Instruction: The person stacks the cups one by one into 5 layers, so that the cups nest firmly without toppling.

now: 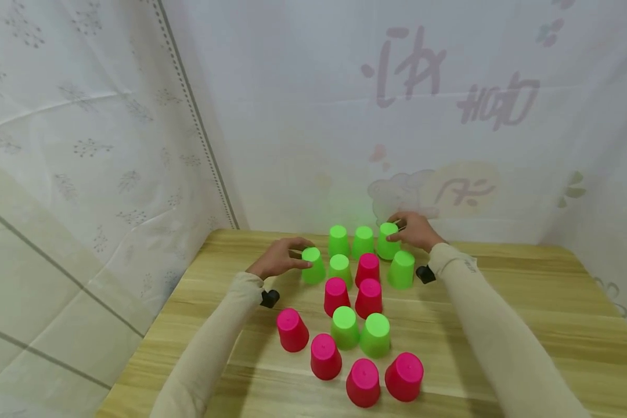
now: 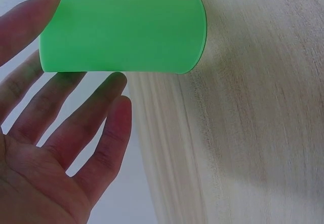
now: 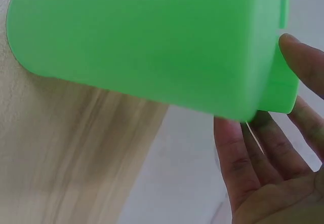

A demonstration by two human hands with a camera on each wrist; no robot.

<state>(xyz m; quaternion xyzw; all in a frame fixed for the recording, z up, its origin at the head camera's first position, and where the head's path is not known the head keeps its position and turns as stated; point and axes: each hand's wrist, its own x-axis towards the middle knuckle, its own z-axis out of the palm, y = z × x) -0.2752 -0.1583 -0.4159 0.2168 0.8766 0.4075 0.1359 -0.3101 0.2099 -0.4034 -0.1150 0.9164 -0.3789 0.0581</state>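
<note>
My left hand (image 1: 281, 258) is at the left side of an upright green cup (image 1: 313, 267), thumb in front and fingers behind. In the left wrist view, the thumb overlaps this cup (image 2: 121, 29) near its narrow end, with the other fingers spread along its far side. Farther back on the right, my right hand (image 1: 418, 232) holds another green cup (image 1: 388, 242) between thumb and fingers. The right wrist view shows that cup (image 3: 280, 89) partly hidden behind a nearer green cup (image 3: 136, 36), which stands in front of the hand.
Two green cups, a left one (image 1: 338, 241) and a right one (image 1: 363, 242), stand in the back row. Red cups (image 1: 368, 299) and more green cups (image 1: 375, 335) stand upside down toward the front of the wooden table (image 1: 188, 325). A white printed curtain (image 1: 292, 145) hangs behind.
</note>
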